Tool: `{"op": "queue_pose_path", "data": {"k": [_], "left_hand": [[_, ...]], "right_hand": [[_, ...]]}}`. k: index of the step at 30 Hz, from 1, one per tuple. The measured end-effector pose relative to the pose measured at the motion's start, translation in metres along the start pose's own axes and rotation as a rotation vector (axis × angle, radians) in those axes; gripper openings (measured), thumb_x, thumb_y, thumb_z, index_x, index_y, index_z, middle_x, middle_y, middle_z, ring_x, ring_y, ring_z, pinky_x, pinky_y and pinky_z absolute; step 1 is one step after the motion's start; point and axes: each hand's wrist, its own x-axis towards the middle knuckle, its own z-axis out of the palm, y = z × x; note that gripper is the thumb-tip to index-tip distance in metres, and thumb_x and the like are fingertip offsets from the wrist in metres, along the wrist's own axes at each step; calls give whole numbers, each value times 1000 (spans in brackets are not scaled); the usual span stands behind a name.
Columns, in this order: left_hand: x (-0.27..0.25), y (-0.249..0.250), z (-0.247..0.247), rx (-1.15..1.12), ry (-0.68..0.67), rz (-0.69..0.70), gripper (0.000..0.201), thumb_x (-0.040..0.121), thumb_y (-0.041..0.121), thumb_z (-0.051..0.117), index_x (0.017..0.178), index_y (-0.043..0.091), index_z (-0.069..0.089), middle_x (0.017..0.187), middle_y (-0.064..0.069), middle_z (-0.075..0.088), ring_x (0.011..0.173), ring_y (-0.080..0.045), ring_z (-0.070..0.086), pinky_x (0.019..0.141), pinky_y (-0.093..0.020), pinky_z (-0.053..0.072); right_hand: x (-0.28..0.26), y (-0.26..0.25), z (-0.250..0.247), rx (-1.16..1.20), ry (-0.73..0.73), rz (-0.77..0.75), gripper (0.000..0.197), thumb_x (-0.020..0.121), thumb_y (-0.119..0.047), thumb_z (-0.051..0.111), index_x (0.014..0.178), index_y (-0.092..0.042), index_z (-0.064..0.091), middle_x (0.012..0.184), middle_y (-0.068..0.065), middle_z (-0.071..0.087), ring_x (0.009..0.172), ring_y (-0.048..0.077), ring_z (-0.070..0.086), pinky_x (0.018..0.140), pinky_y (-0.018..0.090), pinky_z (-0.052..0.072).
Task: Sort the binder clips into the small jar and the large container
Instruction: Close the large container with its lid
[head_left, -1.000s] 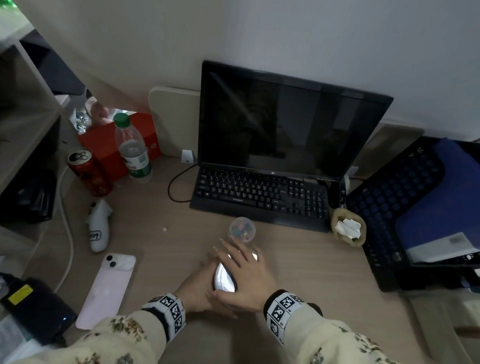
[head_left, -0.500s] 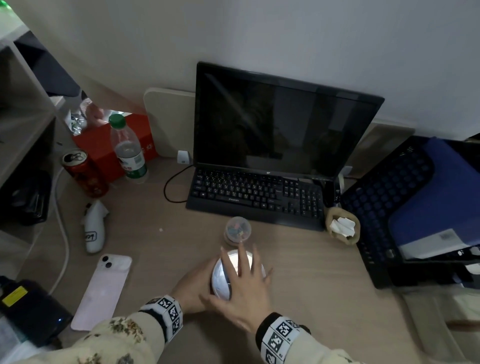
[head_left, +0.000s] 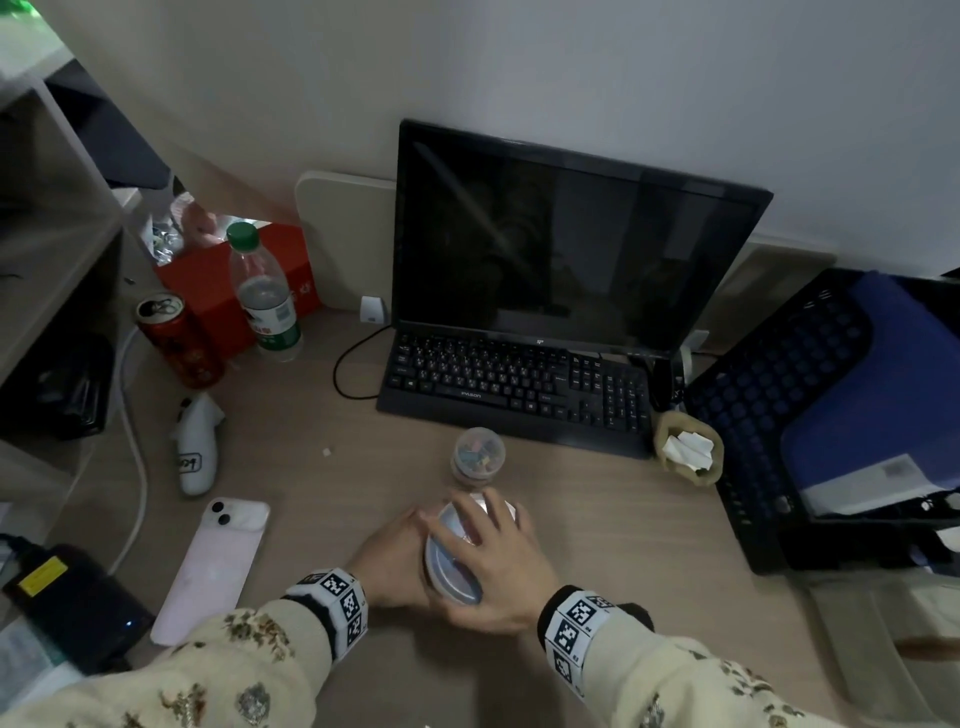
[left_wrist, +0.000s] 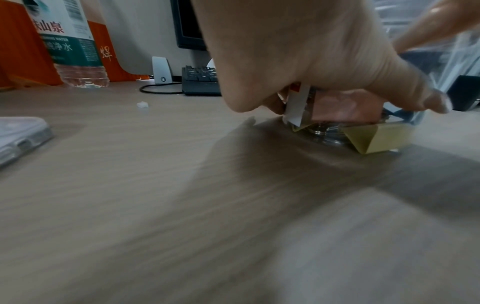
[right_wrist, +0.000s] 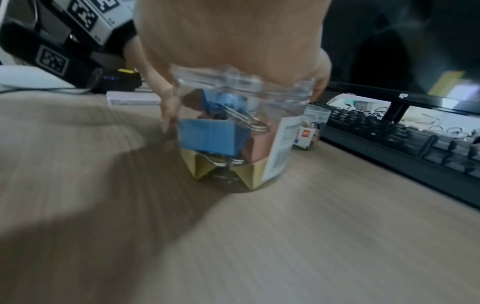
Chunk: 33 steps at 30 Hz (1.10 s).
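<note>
Head view shows both hands on the large container (head_left: 451, 564), a clear plastic tub standing on the desk (head_left: 623, 545) near the middle of its front edge. Right hand (head_left: 498, 566) lies over the tub's lid with fingers spread and curved down round the rim, gripping it from above. Left hand (head_left: 387, 564) is curled against the tub's left side, holding the wall low down. Right wrist view shows binder clips inside: a blue clip (right_wrist: 210, 136) on top, a pink clip (right_wrist: 257, 147) beside it, and a yellow clip (right_wrist: 249, 174) at the bottom. Just behind the tub, between it and the keyboard (head_left: 519, 387), stands the small jar (head_left: 479, 454), lid on, with small coloured clips in it. A pink phone (head_left: 210, 566) lies toward the desk's left edge.
</note>
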Motion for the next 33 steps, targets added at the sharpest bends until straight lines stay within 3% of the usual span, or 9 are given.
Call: {"op": "queue_pose_path", "data": {"k": [2,5,9,14,17,19,25,28,33], "left_hand": [[-2,2,-1,-14,13,22,85,52,62,85,123,51,40,126,20,53,115,0,54,100,-28,47],[-2,-3,1,-1,7,28,104,47,73,83,135,46,35,135,20,45,124,-2,47,105,-32,43],[-2,-7,3,6,7,23,108,46,71,84,136,47,30,136,22,43,124,0,47,105,-32,44],[1,1,1,-7,-1,26,74,65,51,80,130,41,45,123,17,60,111,0,59,93,-33,52],[0,7,-1,25,35,33,61,71,47,74,126,36,51,120,12,62,108,-1,59,93,-33,51],[0,7,-2,18,31,31,58,72,44,74,124,33,53,118,10,64,106,-2,60,92,-33,52],[-2,11,-3,-100,-33,18,74,62,44,87,127,32,53,120,13,65,110,-6,63,92,-37,53],[-5,20,-5,-155,-24,69,71,60,39,92,122,28,58,116,9,68,107,-9,66,89,-38,54],[-6,25,-5,-196,-19,82,72,57,39,94,120,29,59,114,13,68,106,-6,65,89,-35,54]], "right_hand": [[1,9,-3,-28,-27,-96,93,76,-65,53,151,-41,4,154,7,20,137,40,22,102,58,29],[2,16,-6,-33,-21,-186,92,77,-64,55,150,-45,2,158,4,13,140,38,19,105,57,27],[2,13,-5,-42,-2,-159,91,77,-67,52,151,-44,3,160,6,12,141,37,20,104,54,28],[0,-10,6,74,40,130,87,77,-71,44,150,-41,8,161,7,6,144,36,11,102,61,28],[1,-28,9,96,85,337,83,76,-73,40,149,-38,20,159,8,17,142,36,18,98,61,32],[2,-32,9,91,99,372,84,75,-75,38,149,-39,20,159,7,18,144,36,15,99,62,31],[-5,-11,-5,146,-60,185,104,71,-80,49,148,-45,-10,160,7,-15,145,34,-17,108,71,1],[-4,14,-10,-34,-117,12,115,65,-76,61,149,-44,-11,160,14,-9,146,34,-11,103,73,-14],[1,20,-11,-28,-121,-35,119,63,-74,66,149,-44,-10,158,17,0,146,31,-9,105,72,-11]]}}
